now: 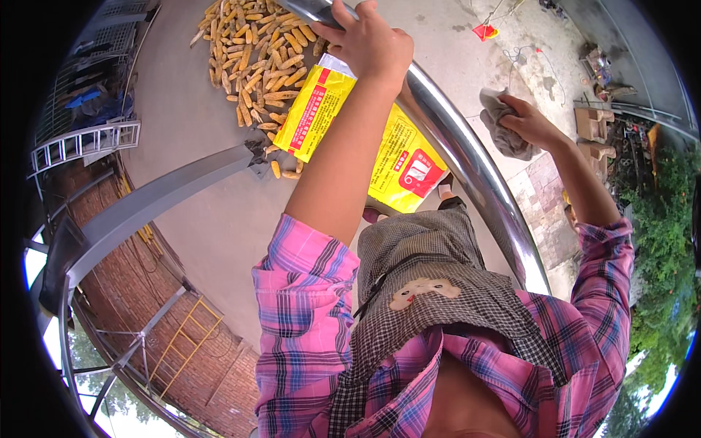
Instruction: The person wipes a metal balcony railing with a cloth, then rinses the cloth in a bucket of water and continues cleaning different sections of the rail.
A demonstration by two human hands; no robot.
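Observation:
A thick, shiny metal pipe (465, 148) runs diagonally past my body, looking curved in this lens. My left hand (372, 46) grips it near the top of the view, fingers bent over its surface. Out to the right, my right hand (523, 120) holds a crumpled grey cloth (503, 128), apart from the pipe. Below the pipe, close to my feet, is a yellow printed plastic sack (413, 159) with red panels and writing. My left forearm hides the middle of the sack. I wear a checked apron (421, 274).
Many dried corn cobs (257, 55) lie piled on the concrete floor. A grey metal post (170, 189) stands left, near a brick wall (126, 263) and a yellow ladder (186, 339). A silver ladder (87, 145) is farther off. A red-and-yellow object (485, 32) lies upper right.

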